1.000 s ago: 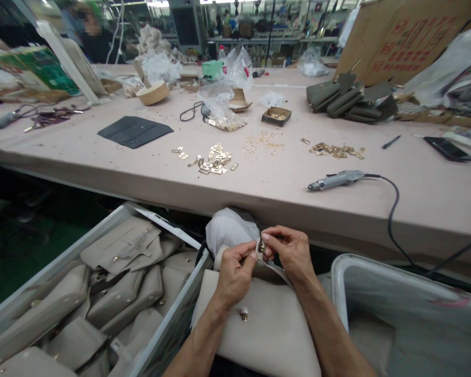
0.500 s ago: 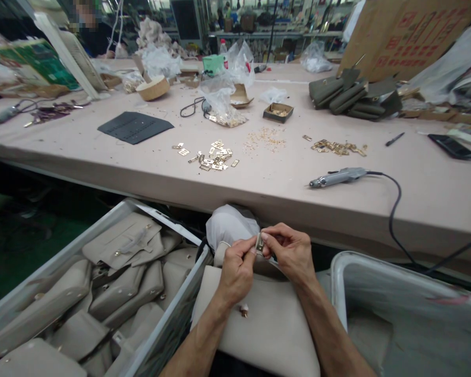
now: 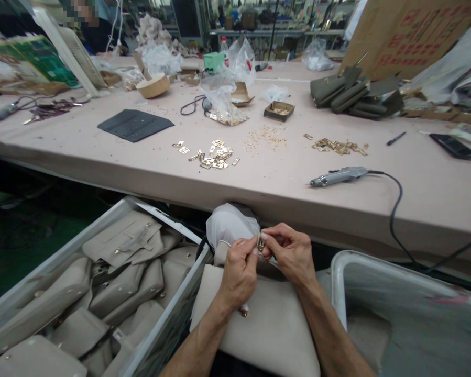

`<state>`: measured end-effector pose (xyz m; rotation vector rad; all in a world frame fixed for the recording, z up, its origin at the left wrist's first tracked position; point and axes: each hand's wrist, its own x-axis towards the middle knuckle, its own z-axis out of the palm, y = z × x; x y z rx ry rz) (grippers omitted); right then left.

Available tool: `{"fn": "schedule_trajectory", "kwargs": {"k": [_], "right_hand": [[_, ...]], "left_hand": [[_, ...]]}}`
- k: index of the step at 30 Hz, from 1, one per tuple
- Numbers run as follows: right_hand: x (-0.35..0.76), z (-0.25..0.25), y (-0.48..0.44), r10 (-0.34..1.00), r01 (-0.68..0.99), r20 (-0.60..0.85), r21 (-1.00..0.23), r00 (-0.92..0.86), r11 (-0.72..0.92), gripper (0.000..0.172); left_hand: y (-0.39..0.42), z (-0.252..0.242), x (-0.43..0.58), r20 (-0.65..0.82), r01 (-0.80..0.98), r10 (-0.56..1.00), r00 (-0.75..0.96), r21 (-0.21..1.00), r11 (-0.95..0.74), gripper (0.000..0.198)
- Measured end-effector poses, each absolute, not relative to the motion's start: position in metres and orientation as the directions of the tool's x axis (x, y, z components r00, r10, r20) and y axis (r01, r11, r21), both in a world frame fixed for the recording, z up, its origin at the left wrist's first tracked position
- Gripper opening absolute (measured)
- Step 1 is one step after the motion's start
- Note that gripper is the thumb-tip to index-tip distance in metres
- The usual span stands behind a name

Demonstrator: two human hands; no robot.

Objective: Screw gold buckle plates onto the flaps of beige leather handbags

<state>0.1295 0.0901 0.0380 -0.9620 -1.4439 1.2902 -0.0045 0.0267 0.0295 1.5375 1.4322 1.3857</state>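
Observation:
A beige handbag (image 3: 266, 324) lies on my lap below the table edge, white stuffing (image 3: 229, 225) bulging behind it. My left hand (image 3: 239, 272) pinches the bag's strap tab. My right hand (image 3: 290, 251) pinches a small gold metal fitting (image 3: 261, 243) on that tab. Both hands meet just above the bag's flap. A small gold stud (image 3: 243, 312) shows on the bag's front, below my left wrist.
A grey bin (image 3: 101, 293) at the left holds several beige bags. Another grey bin (image 3: 408, 309) stands at the right. On the pink table (image 3: 121, 162) lie gold fittings (image 3: 214, 157), an electric screwdriver (image 3: 337, 177) with its cord, dark green bags (image 3: 353, 94) and a phone (image 3: 453, 146). A person stands far left.
My hands have stayed on the strap tab and fitting, with the left fingers closing in a little. The view has tilted slightly downward.

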Motion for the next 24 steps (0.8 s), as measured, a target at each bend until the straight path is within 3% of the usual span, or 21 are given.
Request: {"fn": "schedule_trajectory", "kwargs": {"k": [9, 16, 24], "right_hand": [[0.1283, 0.0377, 0.0888, 0.963, -0.022, 0.122, -0.992, -0.240, 0.120, 0.020], [0.1277, 0.0397, 0.0880, 0.953, -0.028, 0.161, -0.987, -0.258, 0.159, 0.017], [0.1331, 0.0450, 0.0837, 0.928, 0.043, 0.235, -0.965, -0.290, 0.258, 0.015]], "left_hand": [[0.0263, 0.0279, -0.0049, 0.308, 0.328, 0.941, -0.137, 0.911, -0.251, 0.031], [0.0243, 0.0348, -0.0030, 0.291, 0.328, 0.938, -0.187, 0.919, -0.220, 0.018], [0.0264, 0.0311, -0.0014, 0.259, 0.260, 0.938, -0.232, 0.945, -0.197, 0.034]]}}
